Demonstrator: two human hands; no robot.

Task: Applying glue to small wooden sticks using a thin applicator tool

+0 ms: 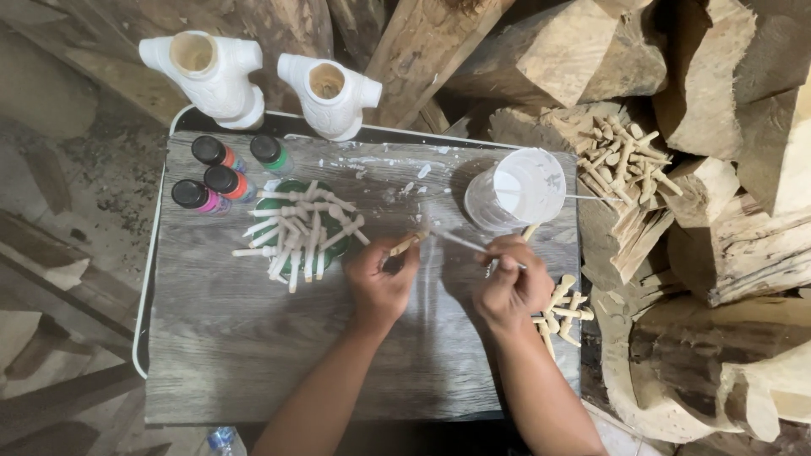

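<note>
Seen from above, a person works at a small grey wood-grain table (253,355) set among rough-cut logs (718,127). Near the table's middle, the left hand (380,283) is closed on a bare wooden peg (405,245), pinched at its lower end so the upper end sticks out free toward the far edge. The right hand (509,287) is clamped pencil-style on a thin paintbrush (460,241), its tip angled left to meet the peg's exposed end. A clear plastic cup (517,187) coated with white paint stands near the far right corner, close to the brush hand. At the right edge, by the right wrist, lies a small pile of unpainted pegs (562,312). Left of centre, white-painted pegs (300,232) rest fanned across a green dish (274,204), apparently laid so wet ends stay off the table. 4 small black-capped paint bottles (215,179) sit by the far left corner. 2 white-painted carved torso shapes (262,80) stand just beyond the far edge. More bare pegs (621,160) lie on a log to the right.
</note>
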